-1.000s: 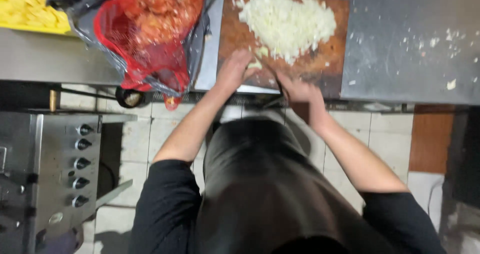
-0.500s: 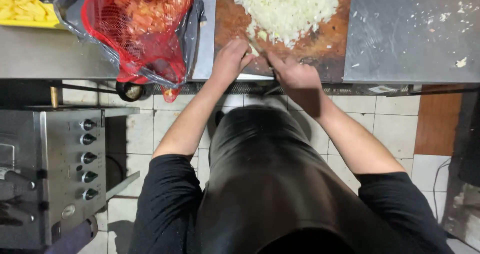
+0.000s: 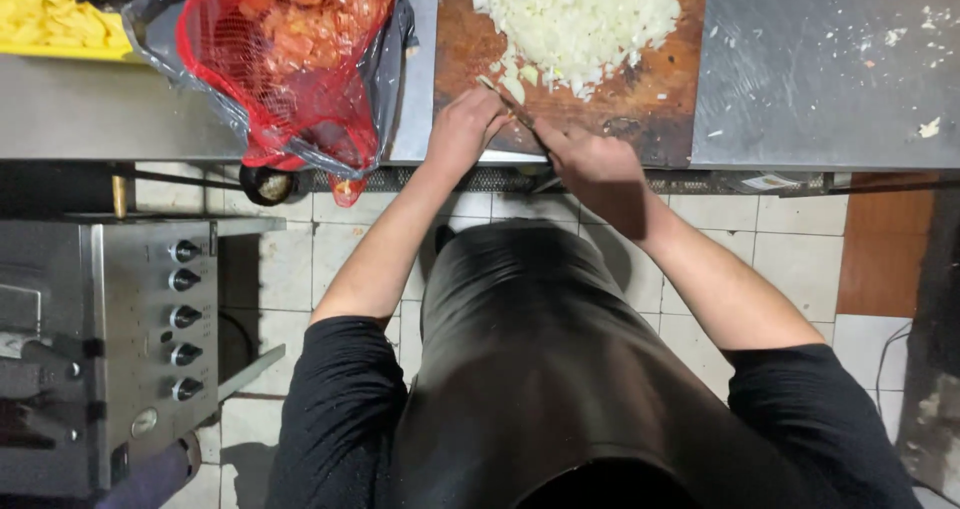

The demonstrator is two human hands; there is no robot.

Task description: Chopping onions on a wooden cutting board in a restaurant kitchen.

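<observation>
Our right hand (image 3: 592, 161) has its grip closed on a knife (image 3: 505, 104) at the board's (image 3: 640, 109) near edge. Our left hand (image 3: 462, 129) presses curled beside the chopped onion (image 3: 575, 14); red sack (image 3: 290, 59) left.

Counts at the table

Two hands, the left hand (image 3: 462, 129) and the right hand (image 3: 590, 161), meet over one wooden cutting board (image 3: 665, 89) on one steel table (image 3: 820, 79); one knife (image 3: 505, 104) lies between them, and just beyond them sits one heap of chopped onion (image 3: 575, 19). Left of the left hand lies one red net bag (image 3: 285, 64) in one clear plastic bag (image 3: 160, 49), then one yellow tray (image 3: 60, 19). Below, one oven (image 3: 110, 349) shows five knobs (image 3: 182, 317).
</observation>
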